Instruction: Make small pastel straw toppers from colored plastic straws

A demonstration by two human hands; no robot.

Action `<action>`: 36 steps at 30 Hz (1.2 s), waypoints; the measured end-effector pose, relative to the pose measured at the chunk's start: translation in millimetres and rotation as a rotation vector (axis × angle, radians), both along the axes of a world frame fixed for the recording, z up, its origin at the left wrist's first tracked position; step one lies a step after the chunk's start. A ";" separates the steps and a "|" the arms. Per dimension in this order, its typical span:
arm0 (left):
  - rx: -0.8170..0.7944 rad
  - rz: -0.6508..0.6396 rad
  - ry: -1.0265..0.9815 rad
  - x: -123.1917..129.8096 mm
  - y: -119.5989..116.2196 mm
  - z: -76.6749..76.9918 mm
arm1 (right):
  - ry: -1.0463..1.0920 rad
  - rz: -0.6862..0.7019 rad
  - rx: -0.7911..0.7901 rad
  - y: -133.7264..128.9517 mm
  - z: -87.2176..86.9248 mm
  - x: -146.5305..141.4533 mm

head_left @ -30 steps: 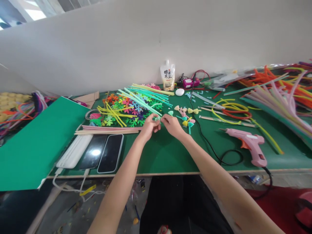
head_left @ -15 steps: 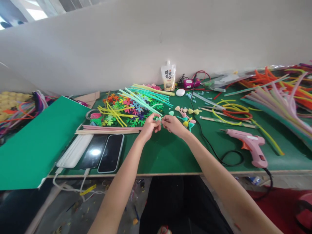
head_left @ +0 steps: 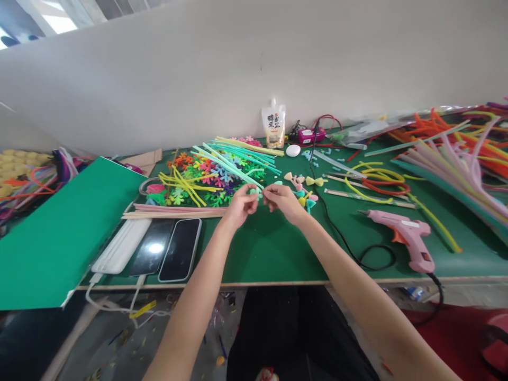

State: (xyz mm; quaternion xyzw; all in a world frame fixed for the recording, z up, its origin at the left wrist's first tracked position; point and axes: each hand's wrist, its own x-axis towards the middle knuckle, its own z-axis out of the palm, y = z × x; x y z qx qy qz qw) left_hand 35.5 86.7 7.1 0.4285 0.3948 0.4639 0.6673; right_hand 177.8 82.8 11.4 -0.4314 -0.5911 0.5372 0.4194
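Observation:
A small mint-green fuzzy piece [head_left: 256, 193] is pinched in the fingers of my left hand [head_left: 241, 205], above the middle of the green table. My right hand [head_left: 281, 201] is closed at the piece's right side, thumb and fingertips together; what it grips, if anything, is too small to tell. Mint-green fuzzy stems [head_left: 228, 165] lie just beyond my hands, across a pile of colourful branched pieces [head_left: 190, 182]. Small bow and tulip-like pieces [head_left: 308, 198] sit to the right of my right hand.
A pink glue gun [head_left: 405, 235] lies at right with its black cord. Two phones [head_left: 180, 250] and a white power bank [head_left: 121, 247] lie at left. Scissors [head_left: 384, 185], a pouch [head_left: 273, 124] and a bundle of pastel stems [head_left: 456, 164] are farther back.
My left hand has shifted very slightly left, and the fingertips of my right hand have moved a little around the small piece. The objects on the table look the same.

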 end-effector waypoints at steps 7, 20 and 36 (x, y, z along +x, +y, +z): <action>0.059 0.024 0.070 2.9 -2.4 0.9 | 0.127 0.008 -0.128 -0.6 -2.2 -0.7; 0.351 0.107 0.469 4.6 3.7 -14.6 | -0.113 -0.171 0.021 6.7 -8.7 0.9; 0.235 0.121 0.389 6.2 3.6 -11.0 | -0.203 -0.113 0.005 8.2 -12.8 1.8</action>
